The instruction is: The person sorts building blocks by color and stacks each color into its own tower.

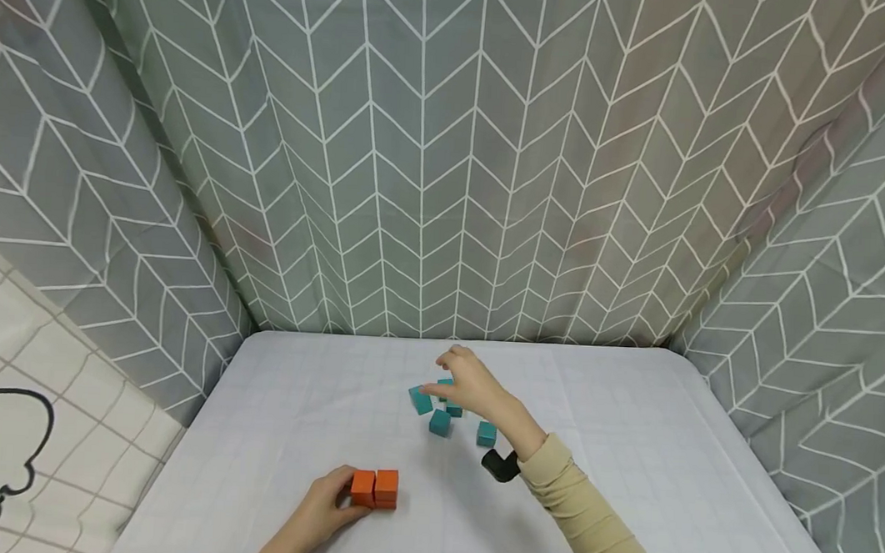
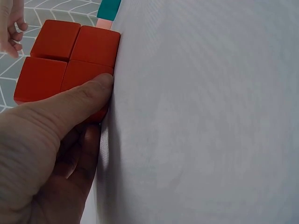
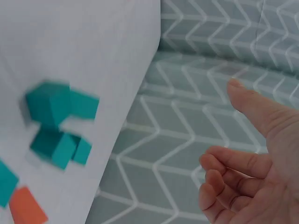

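Orange-red cubes (image 1: 386, 486) stand close together in a two-by-two stack near the front of the table. My left hand (image 1: 319, 508) grips the near end of this stack. In the left wrist view its thumb (image 2: 88, 95) lies across a lower cube (image 2: 81, 74), with the other fingers curled behind and partly hidden. Over a loose group of teal cubes (image 1: 440, 423), my right hand (image 1: 474, 387) hovers with thumb and fingers apart. Nothing is between them. In the right wrist view that hand (image 3: 252, 163) is off to the side of the teal blocks (image 3: 49, 105).
One teal cube (image 1: 487, 434) sits apart, below the right forearm. A white cloth covers the table (image 1: 596, 502). Grey curtains (image 1: 449, 160) with white zigzag lines hang at the back and sides. A dark wrist-camera piece (image 1: 502, 465) juts from the right wrist.
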Tool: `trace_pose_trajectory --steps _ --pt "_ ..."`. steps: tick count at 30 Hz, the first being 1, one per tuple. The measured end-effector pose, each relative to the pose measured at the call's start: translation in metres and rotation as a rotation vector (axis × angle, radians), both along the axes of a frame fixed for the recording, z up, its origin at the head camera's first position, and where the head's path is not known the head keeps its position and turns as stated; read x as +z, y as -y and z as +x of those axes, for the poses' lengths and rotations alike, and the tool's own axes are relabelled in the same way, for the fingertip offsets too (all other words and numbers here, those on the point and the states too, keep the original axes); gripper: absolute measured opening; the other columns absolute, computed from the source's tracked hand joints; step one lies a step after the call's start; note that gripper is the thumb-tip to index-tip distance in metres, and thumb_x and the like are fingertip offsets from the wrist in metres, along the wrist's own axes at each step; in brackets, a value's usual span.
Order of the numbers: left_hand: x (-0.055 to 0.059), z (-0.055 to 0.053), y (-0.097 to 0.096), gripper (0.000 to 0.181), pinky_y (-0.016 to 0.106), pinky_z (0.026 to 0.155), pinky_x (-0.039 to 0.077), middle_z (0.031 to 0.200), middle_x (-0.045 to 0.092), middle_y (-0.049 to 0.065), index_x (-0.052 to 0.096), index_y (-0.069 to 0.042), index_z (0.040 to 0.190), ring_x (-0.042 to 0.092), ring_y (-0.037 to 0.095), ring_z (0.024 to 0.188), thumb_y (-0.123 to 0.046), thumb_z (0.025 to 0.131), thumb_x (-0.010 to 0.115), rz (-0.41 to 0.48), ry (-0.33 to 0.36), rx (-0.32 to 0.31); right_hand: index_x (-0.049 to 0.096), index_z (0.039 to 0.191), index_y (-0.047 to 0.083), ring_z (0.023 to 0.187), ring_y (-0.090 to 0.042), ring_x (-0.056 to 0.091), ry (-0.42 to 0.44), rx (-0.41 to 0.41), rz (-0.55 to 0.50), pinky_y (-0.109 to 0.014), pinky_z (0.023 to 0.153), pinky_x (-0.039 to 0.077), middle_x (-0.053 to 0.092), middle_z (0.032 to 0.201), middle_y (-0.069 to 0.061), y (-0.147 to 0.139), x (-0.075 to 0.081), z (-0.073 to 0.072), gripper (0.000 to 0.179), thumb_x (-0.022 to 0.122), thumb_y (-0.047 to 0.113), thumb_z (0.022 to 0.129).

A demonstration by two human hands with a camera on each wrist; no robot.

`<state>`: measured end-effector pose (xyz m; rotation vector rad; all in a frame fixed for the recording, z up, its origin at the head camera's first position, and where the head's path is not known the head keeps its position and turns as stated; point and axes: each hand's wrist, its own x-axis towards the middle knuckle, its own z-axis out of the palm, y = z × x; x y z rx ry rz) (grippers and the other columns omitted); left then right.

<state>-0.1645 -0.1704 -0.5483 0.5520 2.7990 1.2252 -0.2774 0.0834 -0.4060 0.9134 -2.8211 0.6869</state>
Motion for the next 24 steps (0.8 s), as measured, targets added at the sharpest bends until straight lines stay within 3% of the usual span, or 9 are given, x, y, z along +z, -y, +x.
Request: trace_pose_trajectory --steps 6,12,18,24 --pt "-0.001 0.002 0.0 0.037 0.027 0.078 0.048 0.096 0.058 -0.011 0.057 -0.02 0.102 0.053 0.006 0.09 -0.027 0.07 0.073 0.009 0.0 -0.004 0.06 0.102 -0.003 0.09 -0.023 0.051 -0.005 -0.079 0.007 -0.031 0.077 0.047 0.055 0.093 -0.01 -0.024 -0.008 -0.027 0.046 0.07 0.033 0.074" --pt "-0.001 0.001 0.0 0.039 0.029 0.081 0.047 0.096 0.058 -0.012 0.057 -0.019 0.103 0.054 0.007 0.091 -0.031 0.069 0.073 -0.002 -0.011 0.004 0.059 0.104 -0.005 0.094 -0.026 0.049 0.03 -0.1 0.092 -0.034 0.081 0.045 0.055 0.094 -0.011 -0.048 -0.034 -0.044 0.044 0.073 0.022 0.073" --pt "-0.003 0.001 0.001 0.039 0.029 0.081 0.047 0.096 0.057 -0.013 0.057 -0.02 0.102 0.054 0.006 0.091 -0.035 0.07 0.072 0.006 -0.01 0.005 0.059 0.105 -0.004 0.097 -0.03 0.048 0.075 -0.09 0.132 -0.038 0.085 0.043 0.055 0.1 -0.012 -0.063 -0.064 -0.051 0.039 0.071 0.018 0.075" --pt "-0.004 0.001 0.001 0.038 0.029 0.082 0.047 0.096 0.057 -0.013 0.056 -0.021 0.102 0.054 0.006 0.092 -0.037 0.07 0.071 0.019 -0.022 -0.005 0.06 0.106 -0.003 0.099 -0.031 0.047 0.125 -0.104 0.156 -0.04 0.087 0.041 0.055 0.106 -0.013 -0.073 -0.081 -0.052 0.033 0.066 0.016 0.079"
